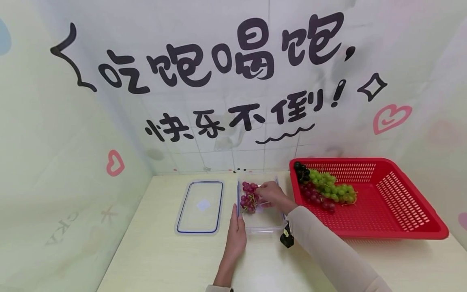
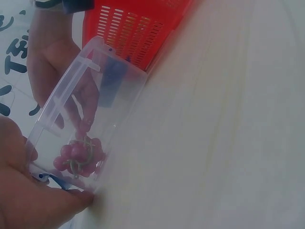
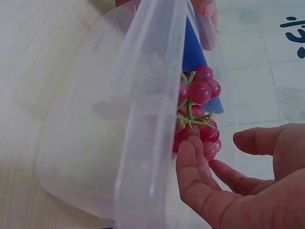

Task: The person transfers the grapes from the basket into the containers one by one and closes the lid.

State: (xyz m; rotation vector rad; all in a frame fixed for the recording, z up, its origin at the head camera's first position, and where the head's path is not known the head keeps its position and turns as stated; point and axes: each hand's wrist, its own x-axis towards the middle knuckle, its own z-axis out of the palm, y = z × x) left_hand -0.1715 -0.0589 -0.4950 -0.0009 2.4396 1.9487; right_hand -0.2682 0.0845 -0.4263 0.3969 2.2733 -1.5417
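Note:
A clear plastic food container (image 1: 262,229) with blue latches stands on the table. A bunch of red grapes (image 1: 249,198) with green stems lies inside it, toward its left wall. My left hand (image 1: 237,235) holds the container at its front left corner, fingers along the left wall. In the left wrist view, the thumb and a finger of that hand stand on either side of the corner. My right hand (image 1: 271,194) reaches into the container from the right. Its fingertips (image 3: 193,148) touch the grapes (image 3: 200,93), while the thumb stands apart from them.
On the table to the left lies a clear lid (image 1: 200,207) with a blue seal. A red perforated basket (image 1: 386,202) stands at the right, holding green grapes (image 1: 328,184), red grapes (image 1: 315,196) and dark grapes (image 1: 301,172). A printed wall sheet (image 1: 226,158) rises behind the table.

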